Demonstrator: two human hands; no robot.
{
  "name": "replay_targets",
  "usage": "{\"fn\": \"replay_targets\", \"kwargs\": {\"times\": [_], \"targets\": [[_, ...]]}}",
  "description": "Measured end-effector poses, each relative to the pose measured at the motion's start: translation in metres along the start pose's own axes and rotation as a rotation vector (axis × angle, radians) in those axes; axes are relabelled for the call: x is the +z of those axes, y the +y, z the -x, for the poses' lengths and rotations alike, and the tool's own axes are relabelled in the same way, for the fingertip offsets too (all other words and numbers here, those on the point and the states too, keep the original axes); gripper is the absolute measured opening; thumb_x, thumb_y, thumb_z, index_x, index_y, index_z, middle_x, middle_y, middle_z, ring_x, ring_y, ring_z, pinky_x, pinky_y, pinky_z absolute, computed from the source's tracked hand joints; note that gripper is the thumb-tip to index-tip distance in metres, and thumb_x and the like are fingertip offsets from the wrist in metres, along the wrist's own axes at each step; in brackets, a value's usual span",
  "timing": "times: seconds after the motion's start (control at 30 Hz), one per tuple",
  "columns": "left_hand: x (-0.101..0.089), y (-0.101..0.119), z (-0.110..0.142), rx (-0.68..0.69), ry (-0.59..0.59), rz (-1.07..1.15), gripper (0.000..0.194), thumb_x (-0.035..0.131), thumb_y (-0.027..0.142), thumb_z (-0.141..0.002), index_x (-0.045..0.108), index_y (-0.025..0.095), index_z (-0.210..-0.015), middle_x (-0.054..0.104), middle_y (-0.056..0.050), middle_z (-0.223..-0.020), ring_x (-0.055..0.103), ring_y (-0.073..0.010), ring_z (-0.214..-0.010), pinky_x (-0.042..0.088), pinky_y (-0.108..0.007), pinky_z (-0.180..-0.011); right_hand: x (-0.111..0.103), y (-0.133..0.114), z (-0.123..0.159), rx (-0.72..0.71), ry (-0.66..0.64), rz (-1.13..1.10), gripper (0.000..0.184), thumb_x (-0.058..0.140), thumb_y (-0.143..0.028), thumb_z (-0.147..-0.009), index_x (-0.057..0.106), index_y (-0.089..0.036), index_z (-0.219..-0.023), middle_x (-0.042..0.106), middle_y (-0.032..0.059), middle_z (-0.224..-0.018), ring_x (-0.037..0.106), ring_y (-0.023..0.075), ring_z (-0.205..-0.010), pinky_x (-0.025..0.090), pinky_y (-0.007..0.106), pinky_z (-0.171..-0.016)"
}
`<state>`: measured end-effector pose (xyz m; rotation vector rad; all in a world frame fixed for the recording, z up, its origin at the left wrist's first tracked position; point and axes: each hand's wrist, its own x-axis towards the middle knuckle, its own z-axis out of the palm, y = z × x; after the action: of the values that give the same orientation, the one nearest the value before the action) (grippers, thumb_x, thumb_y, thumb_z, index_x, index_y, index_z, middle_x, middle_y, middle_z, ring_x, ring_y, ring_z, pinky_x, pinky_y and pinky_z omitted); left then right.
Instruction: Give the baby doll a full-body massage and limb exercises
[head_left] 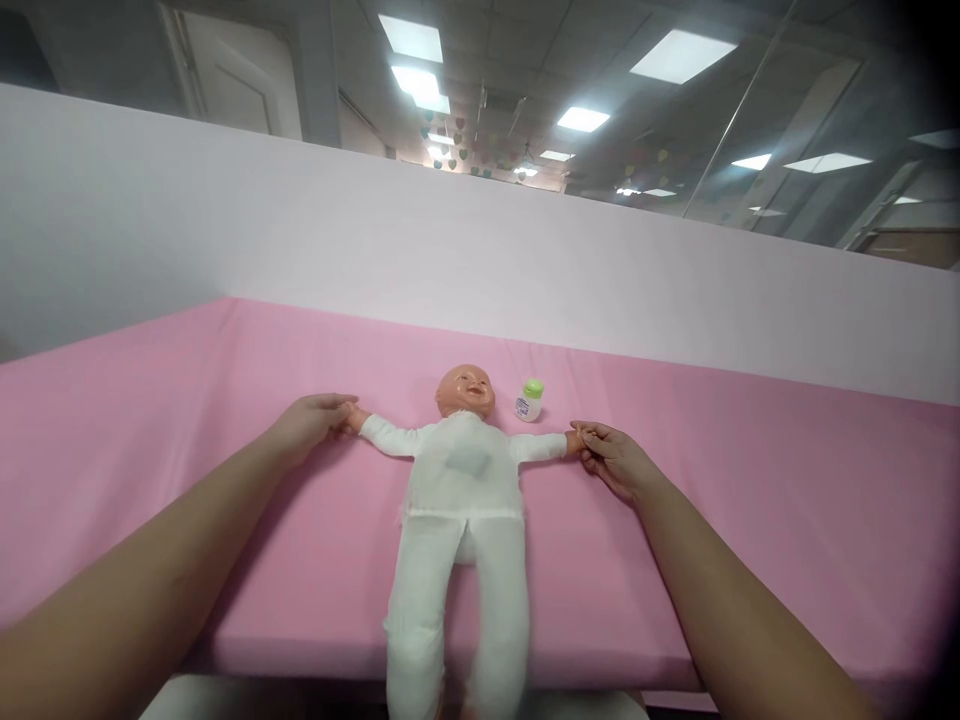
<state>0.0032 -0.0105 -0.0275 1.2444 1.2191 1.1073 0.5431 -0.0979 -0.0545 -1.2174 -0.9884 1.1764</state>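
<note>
baby doll: on its back on the pink-covered tabletop (pixel 600 590), kinda central, head away from the person, arms stretched out sideways. doll (pixel 466 490) has a bald plastic head, white cloth body, greyish patch on the chest
doll's legs: pointing at the person, reaching past the near edge, feet mostly cut off by the frame
left hand: the left hand (pixel 311 425) has the doll's hand on that side pinched between thumb and fingers
right hand: same deal on the other side, the right hand (pixel 611 455) is pinching the doll's other hand
green-capped bottle: the little bottle (pixel 529 402) stands beside the doll's head, on the right hand's side, print too small to read
behind it all: white partition (pixel 465 250), then glass with bright ceiling lights (pixel 682 55)
</note>
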Motion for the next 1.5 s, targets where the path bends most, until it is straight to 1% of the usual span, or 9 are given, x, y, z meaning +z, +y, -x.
{"fn": "replay_targets", "kwargs": {"times": [0.1,0.23,0.47,0.6,0.77,0.97,1.17,1.3,1.5], "targets": [[0.0010,0.0026,0.0022,-0.001,-0.021,0.015,0.072,0.094,0.037,-0.059,0.070,0.010,-0.122,0.075,-0.011,-0.089,0.067,-0.0200,-0.073,0.054,-0.032,-0.067,0.0004,-0.0021,0.0027,-0.012,-0.054,-0.004,0.046,0.090,-0.029,-0.070,0.071,-0.019,-0.111,0.066,0.0029,-0.083,0.057,0.0121,-0.063,0.046,0.025,-0.054],[0.0011,0.0059,0.0037,0.037,-0.028,-0.026,0.061,0.092,0.040,-0.062,0.072,0.014,-0.113,0.072,-0.007,-0.082,0.064,-0.0179,-0.068,0.049,-0.029,-0.061,0.0009,-0.0025,0.0038,-0.011,-0.078,0.023,0.041,0.091,-0.029,-0.068,0.069,-0.018,-0.100,0.062,-0.0014,-0.070,0.051,0.0102,-0.053,0.039,0.023,-0.048],[0.0011,0.0039,0.0022,0.053,0.020,-0.107,0.042,0.086,0.052,-0.070,0.072,0.017,-0.089,0.067,-0.004,-0.069,0.059,-0.0156,-0.060,0.045,-0.026,-0.054,0.0006,-0.0008,0.0029,0.011,-0.042,0.055,0.036,0.087,-0.041,-0.074,0.059,-0.021,-0.084,0.053,-0.0059,-0.059,0.042,0.0073,-0.045,0.026,0.020,-0.041],[0.0006,0.0007,-0.0004,0.050,0.038,-0.152,0.047,0.081,0.056,-0.074,0.075,0.016,-0.098,0.070,-0.006,-0.074,0.060,-0.0167,-0.061,0.047,-0.028,-0.056,-0.0007,0.0015,-0.0002,0.018,0.013,0.061,0.034,0.079,-0.049,-0.081,0.064,-0.020,-0.090,0.050,-0.0060,-0.057,0.039,0.0070,-0.044,0.027,0.020,-0.039],[-0.0017,-0.0007,-0.0022,0.005,0.021,-0.107,0.058,0.085,0.051,-0.069,0.075,0.012,-0.111,0.073,-0.009,-0.080,0.064,-0.0195,-0.065,0.050,-0.031,-0.060,-0.0020,0.0020,-0.0017,0.025,0.026,0.038,0.036,0.079,-0.046,-0.083,0.070,-0.018,-0.105,0.053,-0.0031,-0.061,0.044,0.0084,-0.048,0.036,0.020,-0.041],[-0.0022,-0.0006,-0.0012,0.006,-0.027,-0.020,0.066,0.091,0.042,-0.063,0.072,0.011,-0.119,0.074,-0.010,-0.087,0.066,-0.0197,-0.071,0.052,-0.032,-0.066,-0.0012,-0.0022,0.0020,0.012,-0.064,-0.010,0.044,0.088,-0.030,-0.073,0.072,-0.021,-0.113,0.067,0.0039,-0.089,0.060,0.0124,-0.069,0.053,0.025,-0.060],[0.0022,0.0056,0.0038,0.037,-0.009,-0.058,0.050,0.090,0.041,-0.064,0.073,0.015,-0.104,0.070,-0.005,-0.078,0.060,-0.0165,-0.065,0.046,-0.028,-0.058,-0.0001,-0.0018,0.0029,0.011,-0.084,0.038,0.034,0.089,-0.035,-0.073,0.067,-0.019,-0.094,0.058,-0.0028,-0.064,0.049,0.0093,-0.051,0.038,0.022,-0.045],[0.0014,0.0072,0.0046,0.056,0.010,-0.121,0.040,0.087,0.045,-0.068,0.074,0.016,-0.091,0.066,-0.004,-0.070,0.058,-0.0159,-0.062,0.043,-0.026,-0.054,0.0006,-0.0013,0.0031,0.012,-0.060,0.063,0.036,0.087,-0.043,-0.074,0.062,-0.020,-0.084,0.053,-0.0051,-0.060,0.043,0.0078,-0.047,0.029,0.021,-0.041],[-0.0040,-0.0003,-0.0027,0.045,0.043,-0.200,0.038,0.079,0.053,-0.076,0.075,0.016,-0.084,0.065,-0.004,-0.066,0.056,-0.0158,-0.058,0.043,-0.027,-0.054,-0.0017,0.0018,-0.0005,0.024,0.010,0.084,0.036,0.076,-0.052,-0.083,0.069,-0.019,-0.094,0.050,-0.0049,-0.058,0.037,0.0069,-0.045,0.026,0.020,-0.039]]}}
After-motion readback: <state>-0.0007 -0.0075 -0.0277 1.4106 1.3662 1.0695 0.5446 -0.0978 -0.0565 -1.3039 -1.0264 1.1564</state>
